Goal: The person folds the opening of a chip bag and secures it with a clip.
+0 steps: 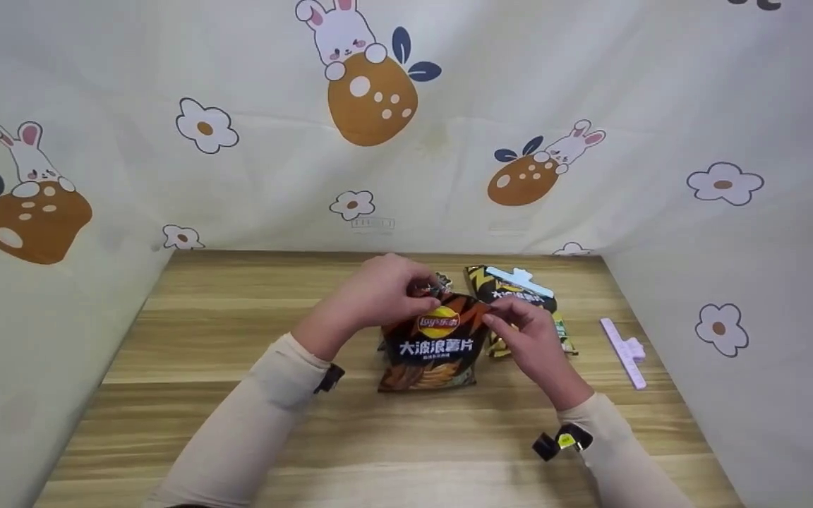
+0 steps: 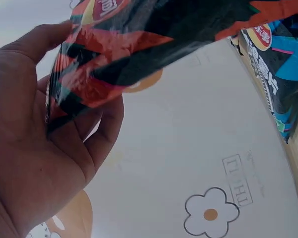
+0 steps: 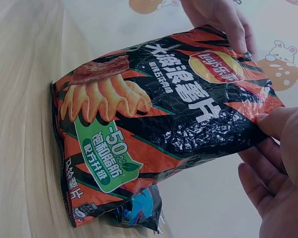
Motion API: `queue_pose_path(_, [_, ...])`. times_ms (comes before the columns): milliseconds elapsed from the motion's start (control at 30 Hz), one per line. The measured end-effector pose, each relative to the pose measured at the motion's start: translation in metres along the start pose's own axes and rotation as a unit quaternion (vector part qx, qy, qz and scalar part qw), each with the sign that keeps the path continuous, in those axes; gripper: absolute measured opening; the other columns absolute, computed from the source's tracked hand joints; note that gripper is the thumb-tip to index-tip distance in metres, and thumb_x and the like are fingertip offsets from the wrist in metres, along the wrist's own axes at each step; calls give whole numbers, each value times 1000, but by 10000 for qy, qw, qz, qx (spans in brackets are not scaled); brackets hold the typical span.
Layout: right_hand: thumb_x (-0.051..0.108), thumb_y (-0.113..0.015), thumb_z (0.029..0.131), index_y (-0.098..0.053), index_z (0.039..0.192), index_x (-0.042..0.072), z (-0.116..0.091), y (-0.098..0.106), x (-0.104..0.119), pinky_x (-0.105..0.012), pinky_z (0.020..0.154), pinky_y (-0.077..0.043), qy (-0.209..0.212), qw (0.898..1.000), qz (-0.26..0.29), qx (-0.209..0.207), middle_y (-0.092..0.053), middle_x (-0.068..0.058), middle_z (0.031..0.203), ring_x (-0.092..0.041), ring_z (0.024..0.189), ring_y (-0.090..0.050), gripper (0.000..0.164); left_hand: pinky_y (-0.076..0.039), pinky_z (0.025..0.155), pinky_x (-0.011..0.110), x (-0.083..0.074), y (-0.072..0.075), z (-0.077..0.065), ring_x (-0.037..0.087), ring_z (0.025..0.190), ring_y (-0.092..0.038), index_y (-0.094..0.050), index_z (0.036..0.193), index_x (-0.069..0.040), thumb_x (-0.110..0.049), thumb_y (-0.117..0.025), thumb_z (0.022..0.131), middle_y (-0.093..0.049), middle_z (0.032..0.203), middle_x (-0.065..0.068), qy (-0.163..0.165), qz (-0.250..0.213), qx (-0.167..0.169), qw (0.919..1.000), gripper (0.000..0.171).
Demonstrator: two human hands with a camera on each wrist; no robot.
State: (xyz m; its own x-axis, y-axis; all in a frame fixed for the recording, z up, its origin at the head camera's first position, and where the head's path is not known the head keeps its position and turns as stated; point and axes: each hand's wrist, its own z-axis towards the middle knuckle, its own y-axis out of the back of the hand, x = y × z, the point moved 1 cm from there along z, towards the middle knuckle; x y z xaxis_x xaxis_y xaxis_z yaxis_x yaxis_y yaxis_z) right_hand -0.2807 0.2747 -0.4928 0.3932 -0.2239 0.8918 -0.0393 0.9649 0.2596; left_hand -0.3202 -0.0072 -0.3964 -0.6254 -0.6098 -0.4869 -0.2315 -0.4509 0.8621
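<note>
A black and orange Lay's chip bag (image 1: 437, 349) stands upright on the table between the two hands. The left hand (image 1: 389, 293) pinches its top edge near the left corner; in the left wrist view the thumb lies on the front and the fingers curl behind. Thumb and fingers of the right hand (image 1: 530, 339) pinch the top right corner. The right wrist view shows the bag's front (image 3: 154, 114) full and wrinkled, its bottom edge at the wood surface. Its top rim is partly hidden by the left hand.
Behind to the right lies a black and yellow chip bag (image 1: 502, 293) with a light blue clip (image 1: 521, 281) across its top. A purple clip (image 1: 625, 354) lies further right. A black and blue bag (image 2: 283, 64) sits behind the held one. Patterned cloth (image 1: 272, 190) surrounds the wooden table (image 1: 188, 317).
</note>
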Motion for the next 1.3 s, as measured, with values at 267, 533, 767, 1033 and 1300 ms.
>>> queue_pose_path(267, [9,-80,102,-80,106,8,-1,0,2,-38,82,-64,-124,9999,26,74,-78,-9,103,-27,93,-73,4,-61,92,41,-6,0,5,18,97,-73,-87,117,-19,-33,-81,103,-82,105,-3,176,131,84,9997,21])
queue_pose_path(533, [8,-79,102,-79,106,3,0,2,3,-32,77,-62,-85,9997,-191,101,-78,-8,100,-26,89,-71,6,-61,86,37,-5,1,5,14,89,-72,-88,112,-19,-30,-81,104,-81,98,-5,142,-2,74,9999,15])
queue_pose_path(767, [4,-79,102,-81,105,6,0,2,3,-26,76,-60,53,9998,-171,67,-78,-7,99,-22,88,-71,4,-60,86,38,-4,2,5,14,87,-71,-88,109,-20,-29,-81,103,-81,96,-6,-44,31,36,10000,13])
queue_pose_path(1033, [-7,-80,97,-81,103,16,0,2,4,-25,75,-60,987,9908,-926,34,-78,5,97,-18,84,-72,24,-61,88,39,-1,3,5,15,89,-74,-88,110,-20,-25,-82,102,-83,99,-5,-327,95,54,9994,11])
queue_pose_path(1300, [-17,-79,89,-80,101,10,1,1,4,-27,70,-61,1732,9779,-1171,-30,-77,-5,95,-17,82,-71,30,-62,92,39,3,3,6,17,94,-77,-88,114,-20,-21,-83,101,-84,105,-3,-499,138,10,9987,15])
